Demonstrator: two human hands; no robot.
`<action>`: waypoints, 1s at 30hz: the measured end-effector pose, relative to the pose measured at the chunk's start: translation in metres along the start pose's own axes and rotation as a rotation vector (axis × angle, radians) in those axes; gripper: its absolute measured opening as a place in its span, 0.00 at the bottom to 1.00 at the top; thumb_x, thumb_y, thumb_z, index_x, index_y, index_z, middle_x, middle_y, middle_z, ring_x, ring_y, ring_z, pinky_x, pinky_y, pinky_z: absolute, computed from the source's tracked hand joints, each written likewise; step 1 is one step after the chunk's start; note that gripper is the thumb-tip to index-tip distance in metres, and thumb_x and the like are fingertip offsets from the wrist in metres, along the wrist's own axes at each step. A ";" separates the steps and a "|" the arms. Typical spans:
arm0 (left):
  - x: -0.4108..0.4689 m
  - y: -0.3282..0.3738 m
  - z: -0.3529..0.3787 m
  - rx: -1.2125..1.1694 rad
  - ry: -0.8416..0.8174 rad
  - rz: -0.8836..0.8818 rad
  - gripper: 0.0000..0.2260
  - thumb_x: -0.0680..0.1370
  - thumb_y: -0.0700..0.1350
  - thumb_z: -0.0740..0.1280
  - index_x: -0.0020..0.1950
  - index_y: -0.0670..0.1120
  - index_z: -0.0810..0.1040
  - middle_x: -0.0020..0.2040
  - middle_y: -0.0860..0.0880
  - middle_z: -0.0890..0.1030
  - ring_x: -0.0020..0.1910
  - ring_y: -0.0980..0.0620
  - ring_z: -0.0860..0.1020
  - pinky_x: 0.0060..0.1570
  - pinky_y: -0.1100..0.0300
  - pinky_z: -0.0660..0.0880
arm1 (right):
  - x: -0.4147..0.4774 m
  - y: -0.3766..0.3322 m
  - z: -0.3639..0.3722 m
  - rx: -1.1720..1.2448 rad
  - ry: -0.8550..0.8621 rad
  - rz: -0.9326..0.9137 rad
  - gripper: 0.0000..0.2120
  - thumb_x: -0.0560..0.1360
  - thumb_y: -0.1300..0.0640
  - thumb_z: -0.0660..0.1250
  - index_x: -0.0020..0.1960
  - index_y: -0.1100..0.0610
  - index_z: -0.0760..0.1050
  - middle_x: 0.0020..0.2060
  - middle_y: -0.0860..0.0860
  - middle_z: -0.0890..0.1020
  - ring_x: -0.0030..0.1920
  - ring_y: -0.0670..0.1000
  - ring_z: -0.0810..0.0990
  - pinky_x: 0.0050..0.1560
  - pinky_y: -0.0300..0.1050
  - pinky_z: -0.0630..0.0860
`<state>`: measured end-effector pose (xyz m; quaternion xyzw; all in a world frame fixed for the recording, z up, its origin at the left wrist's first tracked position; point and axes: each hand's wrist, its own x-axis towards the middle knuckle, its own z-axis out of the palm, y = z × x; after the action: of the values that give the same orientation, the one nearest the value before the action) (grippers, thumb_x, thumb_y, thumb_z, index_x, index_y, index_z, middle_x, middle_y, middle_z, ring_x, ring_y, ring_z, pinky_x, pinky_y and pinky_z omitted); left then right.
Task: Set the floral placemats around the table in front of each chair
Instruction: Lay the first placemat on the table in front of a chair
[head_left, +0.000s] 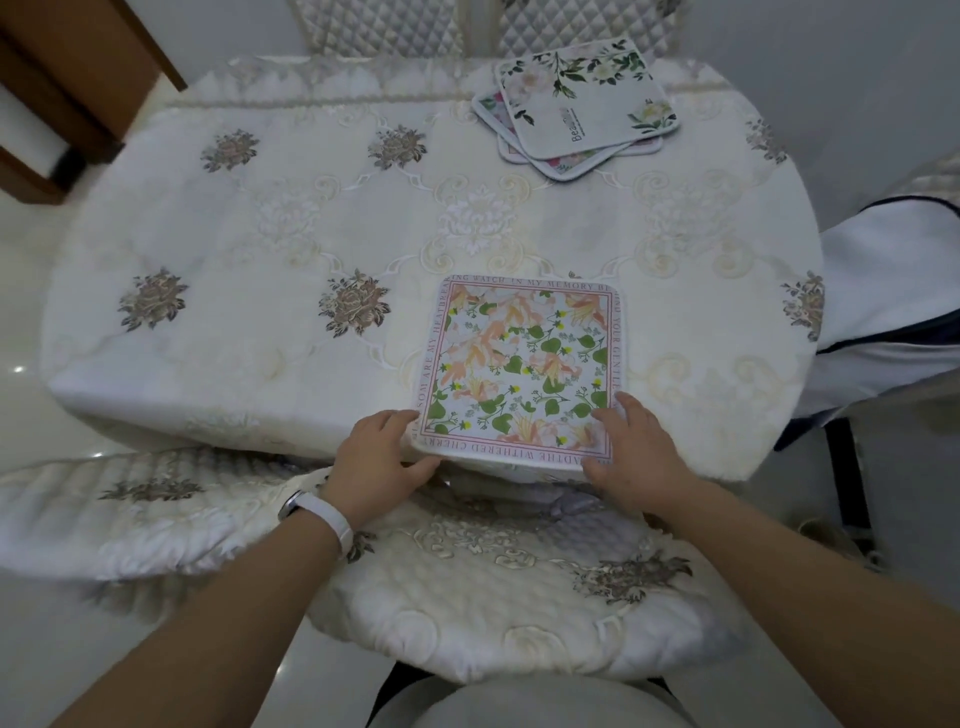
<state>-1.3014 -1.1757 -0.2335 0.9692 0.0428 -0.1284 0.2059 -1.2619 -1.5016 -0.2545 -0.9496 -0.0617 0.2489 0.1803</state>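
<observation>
Left hand (379, 452) and right hand (631, 447) pinch floral placemat (519, 358) overhanging table (260, 234).

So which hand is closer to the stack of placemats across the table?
Right. The right hand holds the peach-flowered placemat at its near right corner, almost in line with the stack of placemats; the left hand holds the near left corner, further aside.

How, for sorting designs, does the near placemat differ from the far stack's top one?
The near placemat is covered in orange flowers inside a lettered pink border; the top placemat is mostly white with corner sprays. The near placemat lies alone; the top placemat rests on others. Both are rounded squares.
</observation>
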 end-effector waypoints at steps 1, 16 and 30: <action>-0.007 0.003 -0.006 -0.024 0.032 -0.015 0.28 0.73 0.57 0.72 0.69 0.47 0.73 0.65 0.46 0.77 0.63 0.44 0.72 0.62 0.48 0.71 | -0.001 -0.004 -0.005 0.021 0.026 -0.041 0.31 0.76 0.45 0.65 0.74 0.55 0.62 0.76 0.57 0.59 0.74 0.58 0.60 0.72 0.55 0.62; -0.147 -0.008 -0.072 0.170 0.400 -0.187 0.21 0.76 0.58 0.59 0.62 0.49 0.79 0.63 0.47 0.78 0.63 0.44 0.75 0.62 0.46 0.70 | -0.020 -0.154 -0.051 -0.229 0.103 -0.768 0.20 0.79 0.46 0.59 0.67 0.54 0.73 0.64 0.52 0.76 0.61 0.56 0.74 0.60 0.52 0.71; -0.286 -0.151 -0.106 0.136 0.486 -0.479 0.25 0.77 0.61 0.53 0.67 0.52 0.75 0.70 0.47 0.74 0.71 0.45 0.68 0.69 0.45 0.62 | -0.064 -0.357 0.022 -0.472 0.080 -1.015 0.24 0.76 0.42 0.55 0.63 0.54 0.75 0.62 0.55 0.77 0.60 0.60 0.75 0.57 0.54 0.74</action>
<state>-1.5726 -1.0031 -0.1230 0.9454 0.3080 0.0587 0.0886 -1.3383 -1.1768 -0.1105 -0.8241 -0.5581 0.0742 0.0622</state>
